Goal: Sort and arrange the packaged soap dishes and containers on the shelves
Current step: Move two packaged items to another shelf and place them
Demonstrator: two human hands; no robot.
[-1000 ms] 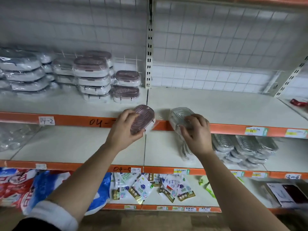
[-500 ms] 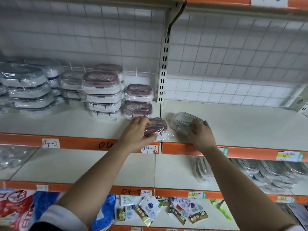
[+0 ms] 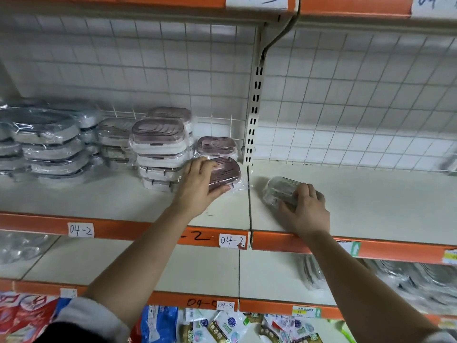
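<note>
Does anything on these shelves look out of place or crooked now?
Yes. The clear plastic soap dish gripped by the right hand lies slanted and alone in the right shelf bay. The wrapped pink-lidded soap dish held by the left hand sits crooked beside the neat pink-lidded stacks. Below, small sachets lie scattered loosely.
</note>
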